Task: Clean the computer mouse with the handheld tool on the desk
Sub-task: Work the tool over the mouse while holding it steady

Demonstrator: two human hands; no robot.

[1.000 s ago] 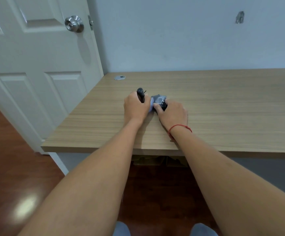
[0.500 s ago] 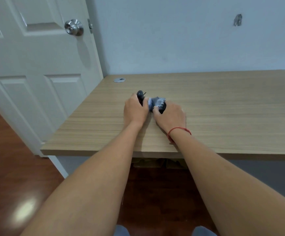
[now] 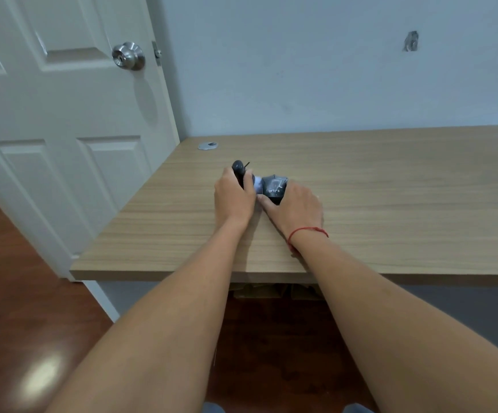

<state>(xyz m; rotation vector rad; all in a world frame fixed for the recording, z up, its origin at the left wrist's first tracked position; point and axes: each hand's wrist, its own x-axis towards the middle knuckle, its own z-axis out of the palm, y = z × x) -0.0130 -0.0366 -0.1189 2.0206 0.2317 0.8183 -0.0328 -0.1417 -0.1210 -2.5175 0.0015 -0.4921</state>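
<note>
A dark grey computer mouse (image 3: 275,187) with white lettering lies on the wooden desk (image 3: 390,189). My right hand (image 3: 297,208) grips it from the right and near side. My left hand (image 3: 234,198) is closed around a black handheld tool (image 3: 238,169), whose rounded end sticks up past my fingers. A pale, lit patch (image 3: 258,186) shows between the tool and the mouse's left side; the tool's working end is hidden behind my fingers.
A round silver cable grommet (image 3: 208,145) sits at the desk's far left corner. A white door with a metal knob (image 3: 128,56) stands left of the desk. The desk's near edge runs under my forearms, with red-brown floor below.
The tool in my left hand has shifted slightly along the mouse's left side, and more of the mouse's top shows. Both hands stay in place on the desk.
</note>
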